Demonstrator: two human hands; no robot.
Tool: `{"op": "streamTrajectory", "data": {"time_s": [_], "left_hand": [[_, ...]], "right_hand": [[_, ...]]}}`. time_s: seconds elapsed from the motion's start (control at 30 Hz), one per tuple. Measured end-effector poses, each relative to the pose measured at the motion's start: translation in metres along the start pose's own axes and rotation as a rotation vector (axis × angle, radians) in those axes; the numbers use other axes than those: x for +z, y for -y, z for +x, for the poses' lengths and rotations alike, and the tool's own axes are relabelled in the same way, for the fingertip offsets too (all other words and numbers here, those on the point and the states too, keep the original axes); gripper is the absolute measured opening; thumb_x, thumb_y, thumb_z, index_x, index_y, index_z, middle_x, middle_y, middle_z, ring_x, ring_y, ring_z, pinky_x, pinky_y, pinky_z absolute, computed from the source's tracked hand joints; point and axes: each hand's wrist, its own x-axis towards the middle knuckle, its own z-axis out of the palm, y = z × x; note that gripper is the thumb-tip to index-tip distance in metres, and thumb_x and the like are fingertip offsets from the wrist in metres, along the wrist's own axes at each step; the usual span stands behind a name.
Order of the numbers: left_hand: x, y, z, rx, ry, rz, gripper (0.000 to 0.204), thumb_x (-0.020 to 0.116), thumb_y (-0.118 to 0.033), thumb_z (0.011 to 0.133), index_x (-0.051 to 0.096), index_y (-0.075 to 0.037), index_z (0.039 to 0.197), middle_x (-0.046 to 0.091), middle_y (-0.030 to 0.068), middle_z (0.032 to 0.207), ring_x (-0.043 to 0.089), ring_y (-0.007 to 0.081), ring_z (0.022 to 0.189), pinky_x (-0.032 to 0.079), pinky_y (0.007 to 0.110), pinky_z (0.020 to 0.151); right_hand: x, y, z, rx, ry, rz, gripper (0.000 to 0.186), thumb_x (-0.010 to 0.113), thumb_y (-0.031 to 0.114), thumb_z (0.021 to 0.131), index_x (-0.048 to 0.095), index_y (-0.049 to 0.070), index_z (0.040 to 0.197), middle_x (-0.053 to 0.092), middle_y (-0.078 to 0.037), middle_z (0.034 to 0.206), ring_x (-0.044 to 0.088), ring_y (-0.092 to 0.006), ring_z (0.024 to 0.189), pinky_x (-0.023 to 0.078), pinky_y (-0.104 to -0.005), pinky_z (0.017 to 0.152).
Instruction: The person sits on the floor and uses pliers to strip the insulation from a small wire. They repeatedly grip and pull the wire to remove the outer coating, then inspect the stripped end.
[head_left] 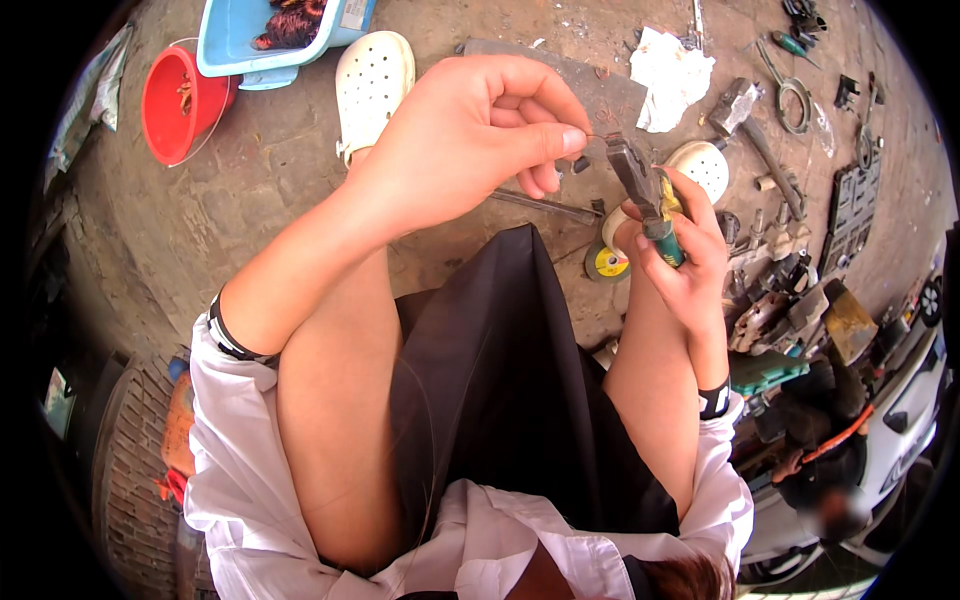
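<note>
My left hand (470, 135) pinches a thin reddish wire (596, 135) between thumb and forefinger, its other fingers curled. The wire runs to the jaws of metal pliers (628, 172) with green and yellow handles. My right hand (690, 265) is closed round those handles, just right of and below my left hand. Behind the hands, a grey mat (555, 75) lies on the ground with small reddish scraps on it. Cream clogs (369, 75) are on my feet, and a dark cloth (510, 390) lies between my bare knees.
A red bucket (160, 110) and blue basin (238, 35) stand upper left. A white rag (668, 80), a hammer (765, 150), a yellow-labelled disc (598, 262) and several tools lie ahead and right. Another person (820, 460) is at lower right, beside a white car (910, 430).
</note>
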Motion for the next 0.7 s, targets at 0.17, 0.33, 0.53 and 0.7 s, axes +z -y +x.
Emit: {"op": "streamTrajectory", "data": {"time_s": [0.17, 0.33, 0.53, 0.7], "left_hand": [[0.0011, 0.0003, 0.0006, -0.024, 0.044, -0.029, 0.012, 0.065, -0.009, 0.090, 0.065, 0.001, 0.096, 0.064, 0.0026, 0.079, 0.062, 0.0068, 0.064, 0.052, 0.021, 0.059], [0.0013, -0.0001, -0.0009, -0.042, 0.065, -0.064, 0.013, 0.066, -0.011, 0.090, 0.064, 0.001, 0.096, 0.065, 0.0030, 0.079, 0.062, 0.0073, 0.063, 0.052, 0.021, 0.058], [0.0014, 0.0014, 0.0001, -0.067, 0.086, -0.084, 0.015, 0.066, -0.012, 0.090, 0.064, 0.001, 0.097, 0.066, 0.0052, 0.080, 0.062, 0.0084, 0.062, 0.052, 0.022, 0.058], [0.0029, 0.0000, -0.0001, -0.087, 0.090, -0.131, 0.015, 0.066, -0.012, 0.089, 0.063, 0.001, 0.097, 0.067, 0.0059, 0.080, 0.062, 0.0089, 0.063, 0.052, 0.022, 0.058]], "right_hand": [[0.0031, 0.0018, -0.0006, 0.031, 0.039, 0.086, 0.024, 0.068, -0.002, 0.068, 0.063, -0.007, 0.091, 0.055, -0.021, 0.127, 0.059, -0.0309, 0.110, 0.046, -0.0350, 0.091], [0.0024, -0.0001, -0.0011, 0.031, 0.036, 0.080, 0.024, 0.068, -0.002, 0.068, 0.064, -0.007, 0.091, 0.056, -0.020, 0.126, 0.060, -0.0298, 0.107, 0.047, -0.0339, 0.089], [0.0016, -0.0012, -0.0005, 0.014, 0.045, 0.050, 0.024, 0.069, -0.002, 0.067, 0.065, -0.006, 0.091, 0.058, -0.020, 0.123, 0.063, -0.0286, 0.101, 0.049, -0.0331, 0.085], [0.0012, -0.0040, -0.0007, 0.011, 0.064, 0.050, 0.023, 0.068, -0.002, 0.069, 0.066, -0.006, 0.091, 0.058, -0.020, 0.121, 0.063, -0.0272, 0.099, 0.049, -0.0322, 0.084]]}}
